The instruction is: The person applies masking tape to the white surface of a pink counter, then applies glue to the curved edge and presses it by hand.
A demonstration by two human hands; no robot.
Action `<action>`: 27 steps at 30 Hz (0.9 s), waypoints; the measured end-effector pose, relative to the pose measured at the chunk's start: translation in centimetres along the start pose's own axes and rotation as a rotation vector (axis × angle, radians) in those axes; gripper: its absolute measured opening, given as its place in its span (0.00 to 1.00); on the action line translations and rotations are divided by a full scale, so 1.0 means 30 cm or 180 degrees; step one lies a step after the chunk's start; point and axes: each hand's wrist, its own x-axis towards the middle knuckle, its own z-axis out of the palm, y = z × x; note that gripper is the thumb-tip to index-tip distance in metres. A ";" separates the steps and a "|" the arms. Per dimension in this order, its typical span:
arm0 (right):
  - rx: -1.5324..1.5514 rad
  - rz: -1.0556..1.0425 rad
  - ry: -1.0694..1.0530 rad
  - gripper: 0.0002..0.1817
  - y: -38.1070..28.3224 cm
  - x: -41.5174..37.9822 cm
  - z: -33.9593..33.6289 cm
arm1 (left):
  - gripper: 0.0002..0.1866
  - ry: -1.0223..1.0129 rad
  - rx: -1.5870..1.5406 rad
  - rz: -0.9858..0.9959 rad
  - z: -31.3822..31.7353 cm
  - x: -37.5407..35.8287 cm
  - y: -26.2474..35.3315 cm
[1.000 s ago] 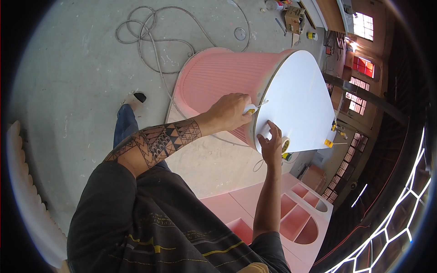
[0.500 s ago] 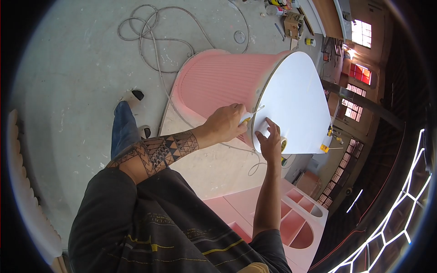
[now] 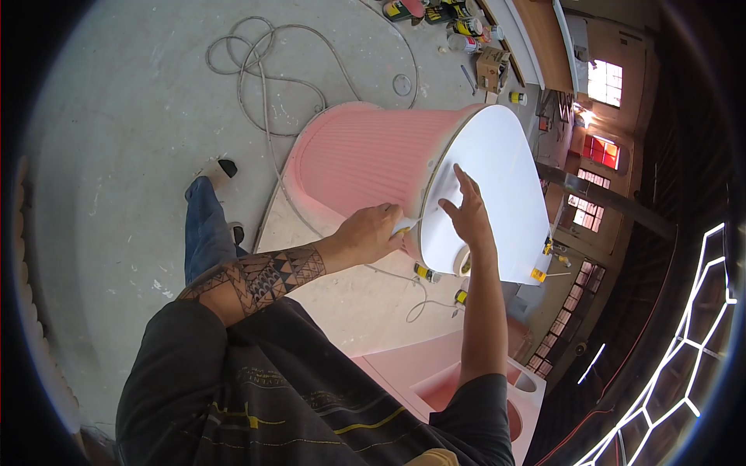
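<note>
My left hand (image 3: 377, 231), on the tattooed arm, is closed around a small white squeeze bottle (image 3: 402, 226) with yellow on its label. Its thin nozzle points at the rim where a white top panel (image 3: 509, 179) meets the curved pink fluted side (image 3: 365, 151) of a large piece. My right hand (image 3: 470, 213) is over the white panel near that rim, thumb and fingers apart, holding nothing. A roll of tape (image 3: 464, 262) lies on the panel, partly behind my right wrist.
A pale board (image 3: 334, 295) lies below the pink piece. A hose (image 3: 268, 116) loops over the grey floor. Cans (image 3: 466, 27) and a cardboard box (image 3: 492, 68) stand at the top. A yellow item (image 3: 538, 275) sits at the panel's far edge. Pink cut-out panels (image 3: 435, 388) are lower right.
My right hand has moved up along the white panel, away from the bottle, and its fingers have spread. The bottle's nozzle has turned and sits closer to the rim. The view has shifted slightly.
</note>
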 end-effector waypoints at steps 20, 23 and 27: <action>-0.1028 0.0032 -0.0815 0.53 -0.157 0.118 -0.058 | 0.18 -0.0861 -0.1306 -0.0351 -0.367 0.025 -0.276; -0.1166 -0.0041 -0.0955 0.52 -0.163 0.141 -0.063 | 0.18 -0.0644 -0.1348 -0.0375 -0.399 0.101 -0.299; -0.1026 -0.0204 -0.0910 0.52 -0.149 0.126 -0.061 | 0.19 -0.0443 -0.1153 -0.0532 -0.445 0.224 -0.276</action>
